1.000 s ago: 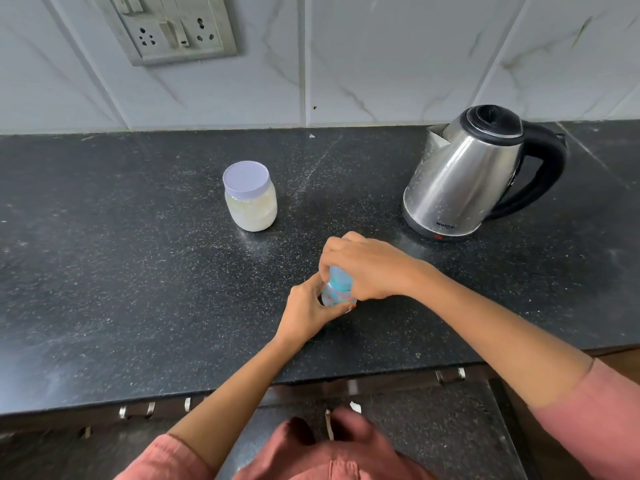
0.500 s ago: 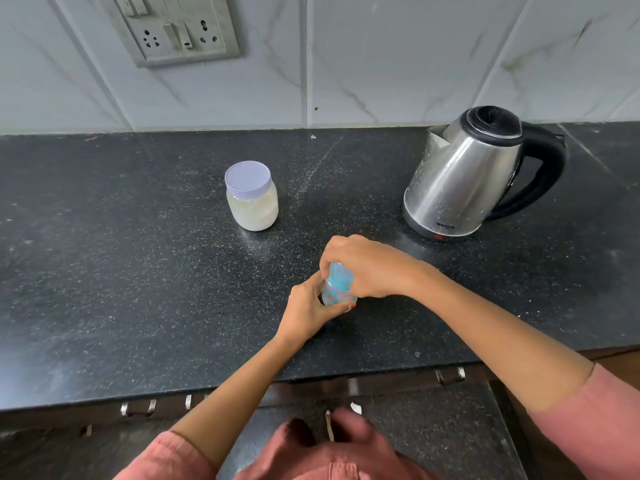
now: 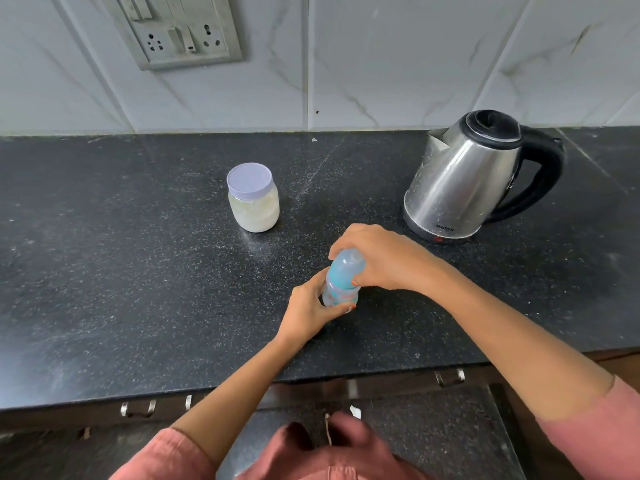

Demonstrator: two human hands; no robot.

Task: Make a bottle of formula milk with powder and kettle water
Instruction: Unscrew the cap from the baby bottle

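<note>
left hand (image 3: 308, 308) grips bottle (image 3: 341, 284) body | right hand (image 3: 375, 259) clasps its cap (translucent) | bottle upright on tabletop (image 3: 121, 271) | jar (image 3: 253, 202), kettle (image 3: 467, 178) behind

Jar (image 3: 253, 201) left of kettle (image 3: 464, 178), bottle (image 3: 341, 278) before.

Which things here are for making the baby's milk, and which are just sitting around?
For the milk:
- baby bottle, left hand gripping its body, right hand gripping its top
- powder jar, lid on
- kettle

Just sitting around:
- wall socket panel
- drawer handles under the counter
</note>
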